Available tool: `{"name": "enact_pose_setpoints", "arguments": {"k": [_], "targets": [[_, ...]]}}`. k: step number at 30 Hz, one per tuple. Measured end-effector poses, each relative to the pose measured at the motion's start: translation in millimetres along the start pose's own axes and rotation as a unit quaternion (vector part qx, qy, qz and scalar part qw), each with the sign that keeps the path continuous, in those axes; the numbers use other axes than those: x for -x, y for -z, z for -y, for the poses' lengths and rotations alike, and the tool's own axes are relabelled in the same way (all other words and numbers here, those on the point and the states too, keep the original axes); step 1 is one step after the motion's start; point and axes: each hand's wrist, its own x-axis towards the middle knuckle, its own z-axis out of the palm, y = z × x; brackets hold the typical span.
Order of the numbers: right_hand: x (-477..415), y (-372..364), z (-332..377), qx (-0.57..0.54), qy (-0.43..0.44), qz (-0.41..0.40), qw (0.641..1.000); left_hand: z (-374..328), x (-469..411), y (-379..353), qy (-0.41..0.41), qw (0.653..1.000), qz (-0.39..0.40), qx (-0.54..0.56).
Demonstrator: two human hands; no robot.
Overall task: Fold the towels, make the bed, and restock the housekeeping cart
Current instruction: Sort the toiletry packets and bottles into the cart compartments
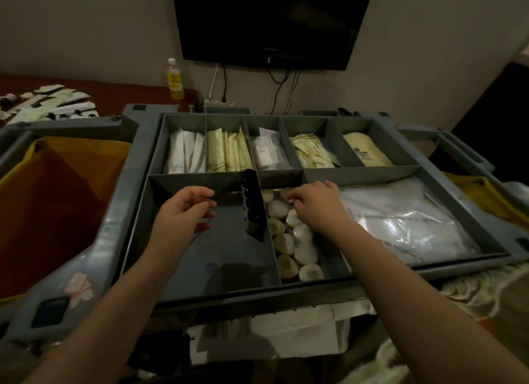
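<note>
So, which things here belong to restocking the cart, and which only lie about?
For the job: cart tray, round soaps, dark bottle, sachets, left hand, right hand.
Lying about: yellow drink bottle, television, loose packets on the desk.

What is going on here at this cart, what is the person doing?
A person is working at the top tray of a housekeeping cart. The right hand reaches into the narrow compartment of round soaps, fingertips on the far ones; whether it pinches one is unclear. The left hand hovers, loosely curled and empty, over the near-left compartment, where one dark bottle stands against the divider. The back compartments hold packets.
</note>
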Motion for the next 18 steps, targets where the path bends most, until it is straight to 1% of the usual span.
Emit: {"name": "enact_pose_setpoints", "arguments": {"k": [3, 7, 9, 11, 13, 15, 16, 18], "targets": [[7.5, 1.4, -1.5, -0.06, -0.002, -0.009, 0.998, -2.0, 18.0, -5.9, 0.008, 1.0, -0.016, -0.007], [20.3, 2.6, -8.5, -0.105, 0.034, -0.01, 0.994, -10.3, 46.9, -25.1, 0.012, 0.997, -0.065, -0.041], [27.5, 6.3, -12.1, -0.151, 0.062, -0.014, 0.987, -12.5, 66.0, -38.0, 0.0, 0.994, -0.092, -0.058], [39.5, 9.6, -16.0, -0.178, 0.111, -0.032, 0.977, -8.4, 89.1, -55.1, -0.008, 0.989, -0.129, -0.068], [61.7, 10.3, -20.4, -0.212, 0.167, -0.064, 0.961, 3.1, 118.0, -76.1, -0.007, 0.982, -0.175, -0.064], [95.9, 11.6, -27.9, -0.272, 0.218, -0.087, 0.933, 21.0, 150.5, -100.5, 0.007, 0.973, -0.224, -0.055], [115.6, 11.1, -32.9, -0.302, 0.237, -0.077, 0.92, 31.7, 167.9, -112.6, 0.025, 0.967, -0.245, -0.06], [154.5, 4.5, -43.9, -0.34, 0.254, -0.029, 0.905, 53.6, 200.3, -130.5, 0.08, 0.956, -0.265, -0.095]]}}
